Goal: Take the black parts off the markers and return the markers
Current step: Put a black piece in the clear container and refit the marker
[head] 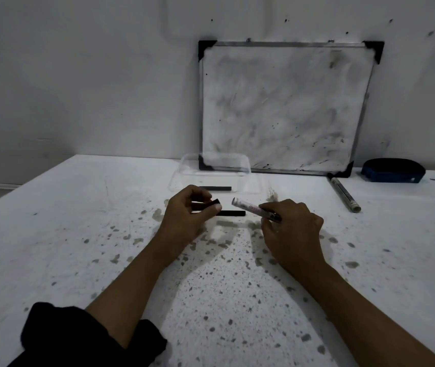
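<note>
**Bench surroundings, non-task items**

White table [52, 234]: surface speckled with grey-black spots and smears, densest toward the near middle. Whiteboard [282, 107]: metal frame, black corner caps, stands on the table's far edge and leans against the white wall [78, 75]; its face is smudged with grey wipe marks and small black flecks. Board eraser [394, 170]: blue body, dark top, lies on the table just right of the whiteboard's lower right corner. The wall carries a few dark specks above the board.

The table [78, 234] looks matt and ink-speckled, the container [184, 165] clear glossy plastic, the whiteboard [285, 107] smudged, perhaps metal-framed.
</note>
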